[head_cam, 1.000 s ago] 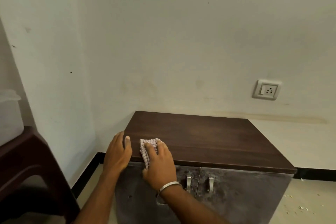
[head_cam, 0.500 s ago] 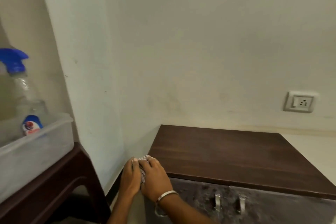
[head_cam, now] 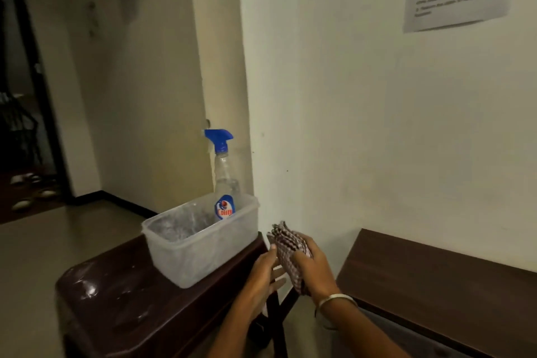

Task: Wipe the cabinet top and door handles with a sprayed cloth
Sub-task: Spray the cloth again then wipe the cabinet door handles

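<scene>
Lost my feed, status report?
Both hands, right hand and left hand, holding folded cloth, off cabinet top. Spray bottle in tub. Nothing obstructing.

Both hands point(head_cam: 290, 267) together, fingers point(head_cam: 299, 256) curled

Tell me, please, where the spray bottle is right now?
In the head view, the spray bottle stands upright in the back right corner of the clear plastic tub on the dark stool, left of both hands.
</scene>
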Demonstrator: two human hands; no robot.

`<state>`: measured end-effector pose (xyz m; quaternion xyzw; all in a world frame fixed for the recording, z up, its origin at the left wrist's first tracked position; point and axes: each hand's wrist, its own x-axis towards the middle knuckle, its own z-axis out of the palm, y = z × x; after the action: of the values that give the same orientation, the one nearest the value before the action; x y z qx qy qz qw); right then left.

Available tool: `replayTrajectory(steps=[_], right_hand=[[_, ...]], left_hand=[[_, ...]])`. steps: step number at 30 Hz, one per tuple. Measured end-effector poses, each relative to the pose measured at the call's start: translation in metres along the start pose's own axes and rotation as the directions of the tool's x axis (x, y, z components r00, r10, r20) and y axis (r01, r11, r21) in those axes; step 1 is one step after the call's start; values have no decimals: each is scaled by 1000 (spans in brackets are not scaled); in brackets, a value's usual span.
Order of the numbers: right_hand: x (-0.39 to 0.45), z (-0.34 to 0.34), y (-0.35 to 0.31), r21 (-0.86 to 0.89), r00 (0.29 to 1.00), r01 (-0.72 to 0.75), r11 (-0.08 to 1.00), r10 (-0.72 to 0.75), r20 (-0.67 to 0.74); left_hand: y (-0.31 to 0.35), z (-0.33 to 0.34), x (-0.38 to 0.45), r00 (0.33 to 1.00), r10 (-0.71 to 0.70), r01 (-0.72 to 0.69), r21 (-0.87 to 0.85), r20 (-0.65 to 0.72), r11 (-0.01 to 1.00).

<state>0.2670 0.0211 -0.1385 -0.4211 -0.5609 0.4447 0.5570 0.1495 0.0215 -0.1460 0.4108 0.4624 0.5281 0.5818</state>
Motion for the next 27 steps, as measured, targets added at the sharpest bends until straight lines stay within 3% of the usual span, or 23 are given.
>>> replayTrajectory(steps=[4,7,16,19,21,24,27], right_hand=[[-4,10,-34,314,996,-88,945,86,21],[-8,16,-61,444,994,-109,889,110,25],[-2,56,-119,428,986,-131,894,72,152],[14,73,-126,307,972,-134,942,64,227],[28,82,-132,113,970,-53,992,25,240],[57,94,-144,-172,986,78,982,-50,162],[92,110,-148,-276,991,91,957,-59,124]], left_hand=[[22,1,-14,989,59,-29,-221,132,975],[43,6,-27,977,161,-106,-332,142,937],[121,-13,-41,947,305,-322,-266,-106,909],[143,-37,-37,907,357,-398,-182,-222,899],[154,-57,-29,880,369,-426,-154,-299,892],[168,-87,-17,847,363,-438,-125,-387,890],[177,-112,-2,808,383,-455,-62,-449,888]])
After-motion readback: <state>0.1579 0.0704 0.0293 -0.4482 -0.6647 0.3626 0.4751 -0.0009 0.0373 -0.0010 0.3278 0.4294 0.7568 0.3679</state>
